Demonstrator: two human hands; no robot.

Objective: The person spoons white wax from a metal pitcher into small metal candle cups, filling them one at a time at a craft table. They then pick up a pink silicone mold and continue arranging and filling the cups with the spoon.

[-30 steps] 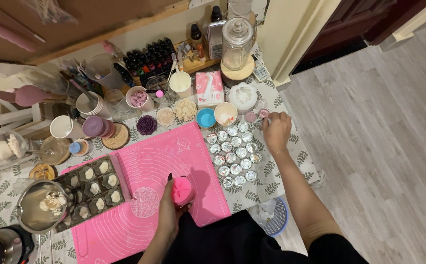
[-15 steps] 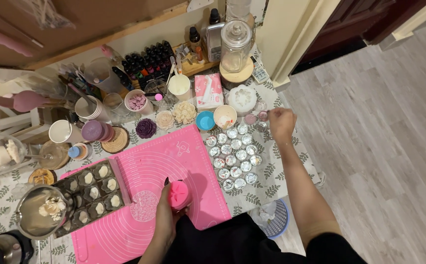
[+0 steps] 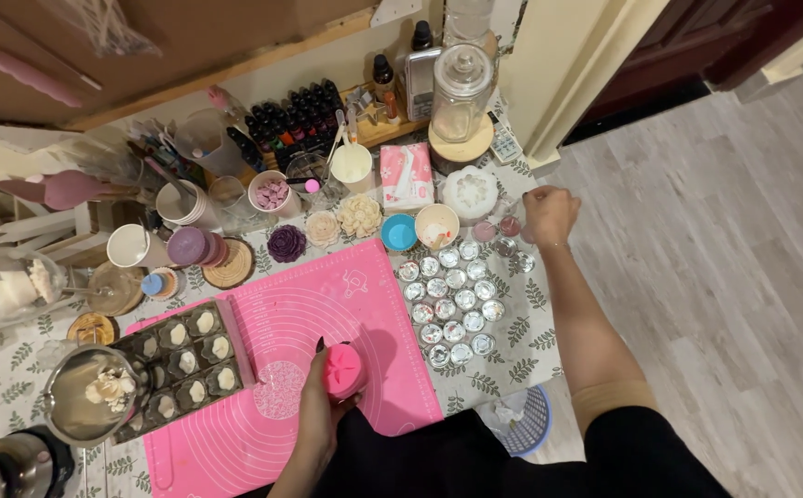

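Gripping a pink mould (image 3: 343, 370), the left hand's (image 3: 316, 410) fingers wrap it; right hand's (image 3: 549, 214) fingers curl beside small jars (image 3: 509, 226)

**A crowded craft tabletop**

A leaf-patterned tabletop (image 3: 530, 323) carries a dark mould tray (image 3: 184, 364) filled with pale flower shapes, with a metal pot (image 3: 88, 397) at its left edge. Behind the tray stand a white cup (image 3: 130, 245), a purple flower candle (image 3: 286, 243) and a blue cup (image 3: 399, 232). A row of dark dropper bottles (image 3: 295, 115) lines the wall, beside a tall glass jar (image 3: 461, 88) on a wooden disc. A blue basket (image 3: 526, 424) sits on the floor.
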